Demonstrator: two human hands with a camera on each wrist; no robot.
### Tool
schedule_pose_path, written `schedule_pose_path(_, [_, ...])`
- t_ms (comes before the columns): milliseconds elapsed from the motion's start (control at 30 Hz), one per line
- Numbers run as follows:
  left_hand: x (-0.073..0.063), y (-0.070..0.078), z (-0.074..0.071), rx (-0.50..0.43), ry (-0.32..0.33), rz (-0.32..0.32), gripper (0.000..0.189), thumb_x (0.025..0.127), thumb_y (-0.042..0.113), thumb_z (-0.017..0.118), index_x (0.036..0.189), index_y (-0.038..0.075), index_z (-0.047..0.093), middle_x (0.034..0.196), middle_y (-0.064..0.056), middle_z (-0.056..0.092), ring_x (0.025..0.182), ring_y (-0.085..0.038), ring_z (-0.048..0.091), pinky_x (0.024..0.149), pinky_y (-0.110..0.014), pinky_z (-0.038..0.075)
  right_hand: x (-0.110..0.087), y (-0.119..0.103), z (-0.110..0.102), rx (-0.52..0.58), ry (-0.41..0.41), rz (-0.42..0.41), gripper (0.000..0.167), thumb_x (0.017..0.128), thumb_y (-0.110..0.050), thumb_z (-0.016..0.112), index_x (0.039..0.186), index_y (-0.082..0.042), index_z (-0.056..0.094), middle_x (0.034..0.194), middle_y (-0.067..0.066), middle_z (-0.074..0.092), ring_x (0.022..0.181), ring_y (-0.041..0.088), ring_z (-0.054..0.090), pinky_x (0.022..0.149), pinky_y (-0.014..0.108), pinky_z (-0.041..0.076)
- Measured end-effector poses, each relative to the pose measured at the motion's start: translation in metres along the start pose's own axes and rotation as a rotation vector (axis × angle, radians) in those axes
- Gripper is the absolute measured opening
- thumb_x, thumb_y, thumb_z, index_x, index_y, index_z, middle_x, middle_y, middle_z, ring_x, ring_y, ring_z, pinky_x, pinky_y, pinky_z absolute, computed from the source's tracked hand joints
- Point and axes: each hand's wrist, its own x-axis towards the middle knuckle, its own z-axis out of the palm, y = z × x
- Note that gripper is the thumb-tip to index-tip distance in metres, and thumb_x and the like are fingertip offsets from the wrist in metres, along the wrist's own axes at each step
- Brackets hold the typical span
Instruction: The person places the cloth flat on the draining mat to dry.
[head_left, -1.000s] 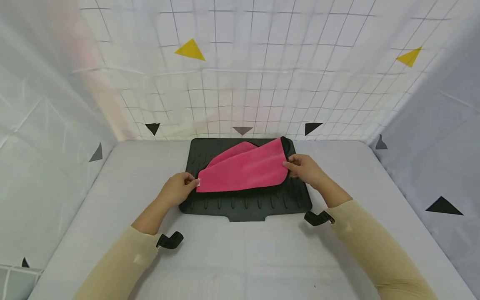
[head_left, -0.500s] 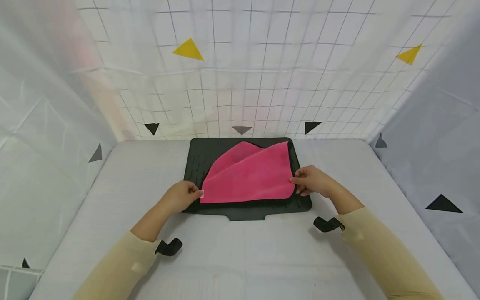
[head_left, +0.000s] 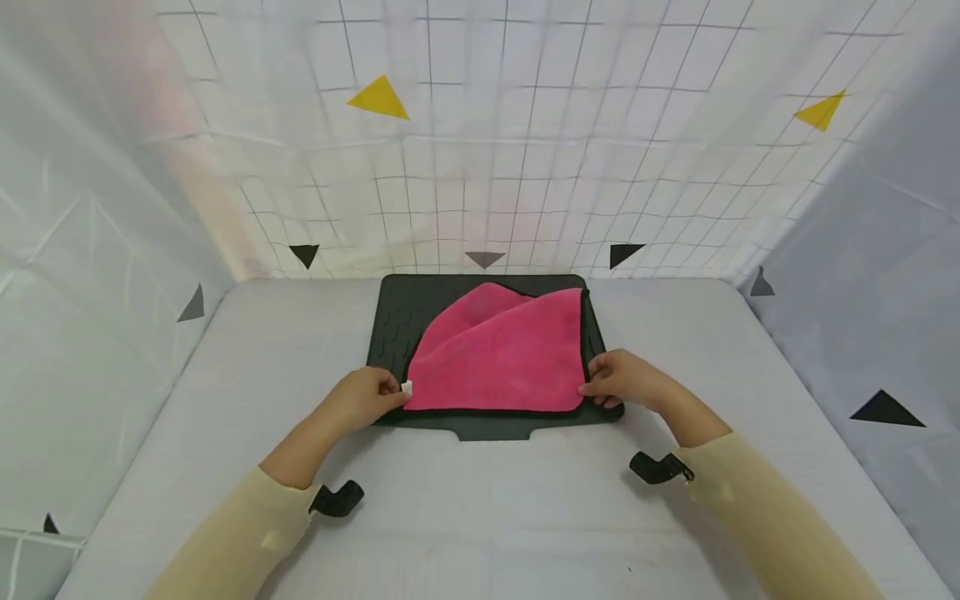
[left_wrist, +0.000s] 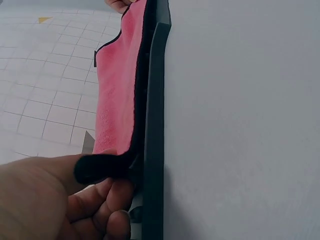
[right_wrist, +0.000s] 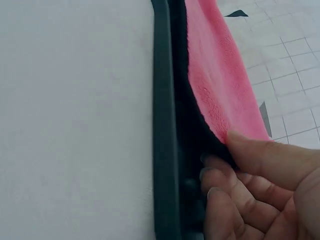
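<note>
A pink cloth (head_left: pixel 502 358) with dark edging lies over a black ridged tray (head_left: pixel 393 321), its back left part creased and turned at an angle. My left hand (head_left: pixel 360 402) pinches the cloth's near left corner, beside a small white tag (head_left: pixel 407 387). In the left wrist view the thumb of that hand (left_wrist: pixel 65 195) presses on the dark-edged corner above curled fingers. At the near right corner, my right hand (head_left: pixel 626 383) pinches the cloth between thumb and fingers. The right wrist view has this hand (right_wrist: pixel 260 185) with its thumb on the pink side, just inside the tray's rim (right_wrist: pixel 165 125).
The tray stands on a white table (head_left: pixel 480 517), close to a white gridded curtain (head_left: pixel 480 192) at the back. Grey-white sheets hang at both sides. A black wrist camera (head_left: pixel 337 498) juts from the left sleeve, another camera (head_left: pixel 660 468) from the right.
Both hands have come nearer to the body, the right one farther and also slightly outward. The cloth's front edge has come down toward the tray's near edge, and the cloth is spread wider.
</note>
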Motion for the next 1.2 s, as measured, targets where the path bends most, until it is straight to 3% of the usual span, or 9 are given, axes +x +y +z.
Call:
schedule_pose_path(300, [-0.004, 0.000, -0.001, 0.018, -0.041, 0.017, 0.028, 0.094, 0.027, 0.070, 0.072, 0.010, 0.064, 0.058, 0.002, 0.049, 0.057, -0.014, 0.046, 0.053, -0.028, 0.038, -0.004, 0.003, -0.001, -0.044, -0.059, -0.071, 0.025, 0.089, -0.011, 0.076, 0.083, -0.004, 0.052, 0.060, 0.000, 0.049, 0.065, 0.018, 0.054, 0.062, 0.032, 0.051])
schedule_pose_path(667, [-0.008, 0.002, 0.005, 0.081, -0.009, 0.049, 0.023, 0.093, 0.023, 0.072, 0.075, 0.012, 0.063, 0.062, 0.002, 0.053, 0.059, -0.014, 0.050, 0.055, -0.028, 0.041, -0.004, 0.002, -0.001, -0.114, -0.040, -0.076, 0.029, 0.088, -0.012, 0.077, 0.078, -0.006, 0.050, 0.059, -0.002, 0.049, 0.058, 0.015, 0.048, 0.054, 0.028, 0.040])
schedule_pose_path(833, [-0.007, 0.000, 0.001, 0.066, -0.010, 0.027, 0.021, 0.093, 0.029, 0.072, 0.082, 0.013, 0.064, 0.069, 0.001, 0.057, 0.064, -0.015, 0.053, 0.057, -0.030, 0.044, -0.006, -0.002, -0.006, -0.156, -0.033, -0.070, 0.020, 0.091, -0.018, 0.075, 0.084, -0.003, 0.063, 0.068, 0.002, 0.059, 0.063, 0.016, 0.056, 0.060, 0.030, 0.049])
schedule_pose_path(967, [0.003, -0.006, -0.009, 0.025, -0.018, 0.024, 0.026, 0.096, 0.037, 0.068, 0.089, 0.012, 0.066, 0.078, -0.001, 0.060, 0.072, -0.018, 0.055, 0.061, -0.032, 0.047, -0.008, -0.005, -0.017, -0.131, 0.001, -0.050, 0.025, 0.097, -0.023, 0.067, 0.097, 0.002, 0.069, 0.085, 0.010, 0.067, 0.075, 0.021, 0.062, 0.071, 0.034, 0.057])
schedule_pose_path(1200, [0.035, -0.011, -0.025, -0.043, 0.014, 0.012, 0.035, 0.103, 0.037, 0.056, 0.103, 0.004, 0.067, 0.096, -0.008, 0.067, 0.089, -0.024, 0.058, 0.077, -0.040, 0.050, -0.002, -0.013, -0.037, -0.035, 0.095, -0.029, 0.039, 0.102, -0.029, 0.060, 0.116, 0.008, 0.061, 0.100, 0.018, 0.068, 0.084, 0.026, 0.062, 0.080, 0.036, 0.058])
